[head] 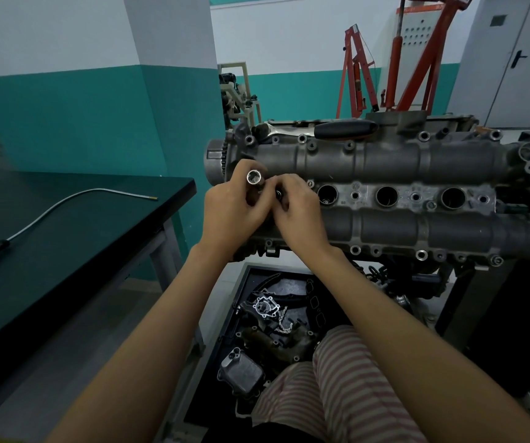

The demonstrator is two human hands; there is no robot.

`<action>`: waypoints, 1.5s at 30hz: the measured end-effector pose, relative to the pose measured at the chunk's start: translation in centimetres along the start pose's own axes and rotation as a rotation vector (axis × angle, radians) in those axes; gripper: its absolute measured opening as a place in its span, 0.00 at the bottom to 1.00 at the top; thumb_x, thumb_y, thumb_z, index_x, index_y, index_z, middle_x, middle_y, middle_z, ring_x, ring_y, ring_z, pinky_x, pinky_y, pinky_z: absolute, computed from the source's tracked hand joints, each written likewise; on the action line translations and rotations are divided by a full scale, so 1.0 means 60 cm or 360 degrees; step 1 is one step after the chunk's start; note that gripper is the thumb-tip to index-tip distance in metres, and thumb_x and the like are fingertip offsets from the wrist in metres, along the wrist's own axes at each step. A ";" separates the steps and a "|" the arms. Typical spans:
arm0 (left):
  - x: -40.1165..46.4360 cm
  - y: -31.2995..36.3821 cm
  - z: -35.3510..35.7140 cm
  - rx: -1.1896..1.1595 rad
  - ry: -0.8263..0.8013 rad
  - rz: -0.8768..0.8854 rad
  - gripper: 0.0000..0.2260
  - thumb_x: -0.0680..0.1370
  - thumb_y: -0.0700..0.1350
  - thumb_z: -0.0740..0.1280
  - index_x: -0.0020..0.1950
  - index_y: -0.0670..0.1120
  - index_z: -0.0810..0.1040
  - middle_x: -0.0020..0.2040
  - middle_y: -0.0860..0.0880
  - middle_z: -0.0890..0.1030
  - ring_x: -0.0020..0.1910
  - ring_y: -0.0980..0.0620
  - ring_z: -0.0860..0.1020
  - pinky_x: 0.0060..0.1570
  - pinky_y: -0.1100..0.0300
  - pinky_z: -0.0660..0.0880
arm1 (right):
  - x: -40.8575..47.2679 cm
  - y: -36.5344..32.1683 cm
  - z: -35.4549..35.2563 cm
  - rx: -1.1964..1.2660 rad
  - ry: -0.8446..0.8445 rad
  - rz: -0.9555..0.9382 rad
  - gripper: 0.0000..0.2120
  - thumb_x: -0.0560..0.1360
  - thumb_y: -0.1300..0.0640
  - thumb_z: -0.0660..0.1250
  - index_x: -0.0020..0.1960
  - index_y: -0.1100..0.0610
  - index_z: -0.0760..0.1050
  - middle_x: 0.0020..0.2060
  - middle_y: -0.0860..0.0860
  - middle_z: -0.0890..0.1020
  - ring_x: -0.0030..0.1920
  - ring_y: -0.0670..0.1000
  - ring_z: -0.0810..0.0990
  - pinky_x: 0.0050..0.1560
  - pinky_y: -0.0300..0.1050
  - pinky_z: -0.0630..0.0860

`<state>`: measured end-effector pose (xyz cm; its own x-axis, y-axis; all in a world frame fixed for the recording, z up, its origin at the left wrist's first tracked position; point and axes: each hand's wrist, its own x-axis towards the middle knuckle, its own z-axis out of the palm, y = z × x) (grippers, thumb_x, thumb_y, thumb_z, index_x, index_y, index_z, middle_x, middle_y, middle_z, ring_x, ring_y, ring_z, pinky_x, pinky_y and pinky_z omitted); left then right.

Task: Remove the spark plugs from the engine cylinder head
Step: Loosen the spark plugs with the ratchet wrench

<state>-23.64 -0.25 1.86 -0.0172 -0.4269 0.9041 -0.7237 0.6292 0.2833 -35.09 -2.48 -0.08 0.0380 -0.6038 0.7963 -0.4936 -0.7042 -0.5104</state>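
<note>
Two bare hands work a spark plug socket at the left end of an engine cylinder head

The left hand [229,210] grips the upright socket [255,180], open end up; the right hand [296,208] pinches something small beside it, too hidden to name. Three open plug wells [387,196] run rightward along the cylinder head [417,225]. A ratchet [321,129] lies along its far edge; a flexible pickup tool [65,203] rests on the counter [81,251] left

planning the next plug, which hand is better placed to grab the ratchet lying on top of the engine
Right, probably. The left hand grips the socket, so it is busy. The right hand only pinches something small beside it, and the ratchet lies up and to the right, on its side.
</note>
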 end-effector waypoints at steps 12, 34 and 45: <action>0.002 0.002 0.000 0.0003 0.0018 -0.0025 0.10 0.76 0.47 0.67 0.44 0.40 0.74 0.28 0.50 0.75 0.25 0.51 0.72 0.26 0.54 0.71 | 0.001 -0.001 0.000 -0.0003 0.0013 -0.0003 0.09 0.74 0.65 0.64 0.53 0.62 0.77 0.46 0.54 0.78 0.37 0.37 0.69 0.42 0.26 0.66; 0.004 0.001 0.001 -0.0002 0.0033 -0.0046 0.14 0.75 0.48 0.68 0.39 0.40 0.70 0.28 0.50 0.72 0.24 0.51 0.69 0.25 0.56 0.66 | 0.000 -0.002 0.003 0.0021 0.0062 0.0074 0.12 0.72 0.61 0.69 0.53 0.61 0.72 0.45 0.51 0.74 0.35 0.36 0.66 0.42 0.26 0.67; 0.004 0.000 0.000 -0.0034 0.0011 -0.0052 0.11 0.76 0.47 0.66 0.42 0.40 0.71 0.27 0.49 0.73 0.23 0.51 0.69 0.25 0.57 0.66 | -0.001 -0.004 0.001 -0.0008 0.0055 0.0036 0.11 0.74 0.61 0.66 0.55 0.63 0.74 0.48 0.54 0.75 0.37 0.37 0.67 0.43 0.23 0.66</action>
<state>-23.64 -0.34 2.05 0.0113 -0.4431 0.8964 -0.7088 0.6288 0.3198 -34.94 -2.31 -0.03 -0.0032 -0.6062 0.7953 -0.4985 -0.6884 -0.5268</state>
